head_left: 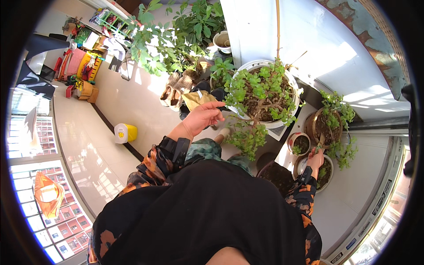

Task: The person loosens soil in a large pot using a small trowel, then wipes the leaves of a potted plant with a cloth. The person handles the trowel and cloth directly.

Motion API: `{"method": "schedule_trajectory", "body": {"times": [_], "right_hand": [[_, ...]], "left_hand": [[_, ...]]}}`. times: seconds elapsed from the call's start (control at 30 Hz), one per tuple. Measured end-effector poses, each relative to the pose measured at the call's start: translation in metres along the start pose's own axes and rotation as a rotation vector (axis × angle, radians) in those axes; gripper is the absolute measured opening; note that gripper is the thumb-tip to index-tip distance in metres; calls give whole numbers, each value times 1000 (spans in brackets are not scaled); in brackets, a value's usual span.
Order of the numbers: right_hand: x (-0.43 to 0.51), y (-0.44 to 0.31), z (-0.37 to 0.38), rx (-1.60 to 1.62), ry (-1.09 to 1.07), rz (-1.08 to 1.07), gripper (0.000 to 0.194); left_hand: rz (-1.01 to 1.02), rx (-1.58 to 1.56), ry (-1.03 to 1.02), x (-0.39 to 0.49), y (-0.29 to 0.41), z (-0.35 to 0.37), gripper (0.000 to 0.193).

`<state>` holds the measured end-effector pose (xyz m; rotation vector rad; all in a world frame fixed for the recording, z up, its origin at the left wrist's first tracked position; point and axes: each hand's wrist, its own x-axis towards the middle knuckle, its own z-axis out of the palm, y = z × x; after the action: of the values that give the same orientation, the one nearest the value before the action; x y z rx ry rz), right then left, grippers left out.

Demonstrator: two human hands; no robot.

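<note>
My left hand [206, 116] is loosely curled with the index finger extended, and I see nothing in it. It is just left of a large white pot [294, 81] with a branching green succulent [261, 86]. One leafy branch [248, 137] hangs over the pot's near side. On the right, my right hand [316, 159] grips a small slender object [320, 142], whose pale end meets the soil of a brown pot [309, 126] with a trailing plant [343, 112]. What the object is cannot be told for sure.
A small white pot [290, 142] and a round white planter [328, 185] sit by my right hand, with a dark soil-filled pot [276, 177] nearer my body. Shoes [175, 89] and leafy plants stand beyond my left hand. A yellow-and-white container [126, 133] is on the floor at left.
</note>
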<state>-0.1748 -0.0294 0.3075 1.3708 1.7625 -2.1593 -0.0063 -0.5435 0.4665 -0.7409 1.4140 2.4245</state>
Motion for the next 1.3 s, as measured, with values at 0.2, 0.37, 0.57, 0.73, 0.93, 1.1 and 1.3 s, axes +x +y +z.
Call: {"method": "schedule_trajectory", "body": {"times": [0.2, 0.37, 0.57, 0.73, 0.93, 1.1, 1.3], "right_hand": [[-43, -13, 5, -118, 37, 28, 64], [-60, -5, -25, -148, -45, 36, 64], [-78, 37, -51, -9, 8, 3, 56], [-101, 61, -34, 30, -36, 56, 65], [-75, 65, -10, 138, 41, 1, 69], [-50, 40, -1, 277, 158, 67, 58], [-30, 19, 14, 352, 232, 173, 36]], "left_hand": [[42, -22, -42, -3, 2, -19, 40], [73, -42, -60, 1, 7, -31, 39], [114, -107, -116, -16, 16, -99, 42], [117, -92, 12, -58, 25, -178, 46], [75, -56, 157, -92, 21, -225, 47], [66, -70, 236, -85, 21, -206, 47], [30, -39, 184, -57, 17, -154, 47]]}}
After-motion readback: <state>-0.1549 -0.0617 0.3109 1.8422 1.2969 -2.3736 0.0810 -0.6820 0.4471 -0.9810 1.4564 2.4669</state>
